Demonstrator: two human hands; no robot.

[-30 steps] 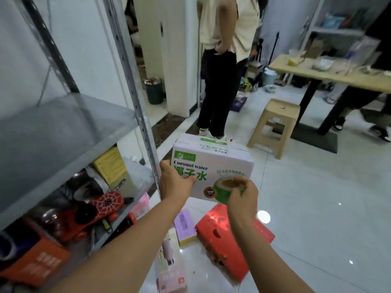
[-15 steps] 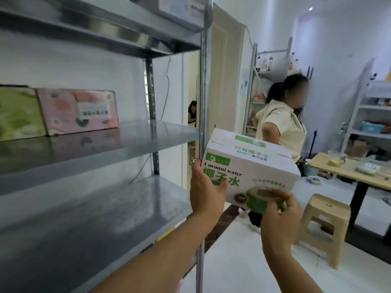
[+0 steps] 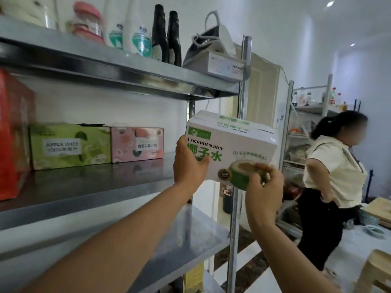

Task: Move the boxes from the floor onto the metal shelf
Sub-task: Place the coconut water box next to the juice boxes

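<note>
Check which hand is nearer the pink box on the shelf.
Left. The left hand grips the white box at its end just right of the pink box; the right hand holds its other end, farther right.

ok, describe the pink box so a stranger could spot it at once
Look at the metal shelf, on the level below the bottles. Along its back, the pink box stands rightmost, beside the green box. It is the only pink one and the smallest.
</note>
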